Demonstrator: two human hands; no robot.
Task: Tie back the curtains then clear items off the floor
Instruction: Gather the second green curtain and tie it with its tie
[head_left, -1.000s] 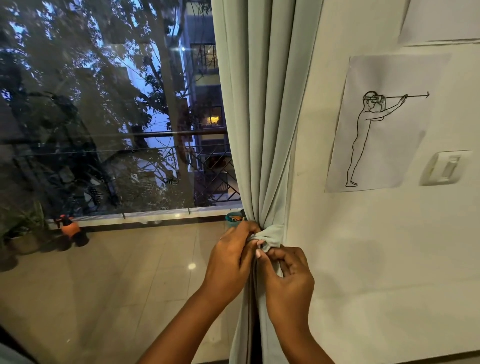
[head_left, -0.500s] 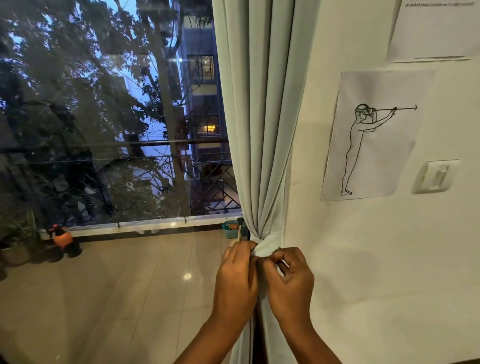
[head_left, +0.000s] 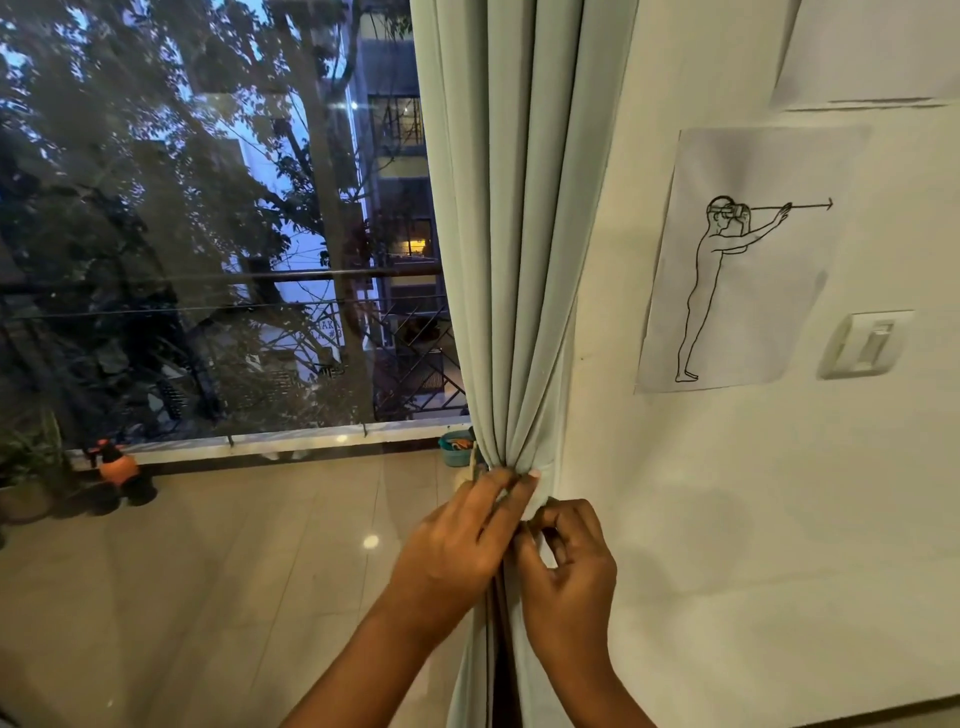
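A pale green curtain (head_left: 514, 260) hangs gathered in folds between the glass door and the white wall. A band of the same cloth, the tie-back (head_left: 540, 486), cinches it at waist height. My left hand (head_left: 457, 545) lies over the gathered folds with its fingers stretched along the band, fingertips touching it. My right hand (head_left: 566, 561) is just below and to the right, its fingers curled and pinching the band's end against the curtain. How the band is fastened is hidden behind my fingers.
The glass door (head_left: 208, 312) fills the left; beyond it lie a tiled balcony, potted plants (head_left: 31, 467), an orange spray bottle (head_left: 117, 462) and a teal tub (head_left: 457, 447). On the wall hang a paper drawing (head_left: 737, 260) and a switch (head_left: 865, 343).
My left fingers have uncurled from the knot and now stretch along the band. My right hand has slipped slightly lower. The view has tilted a little.
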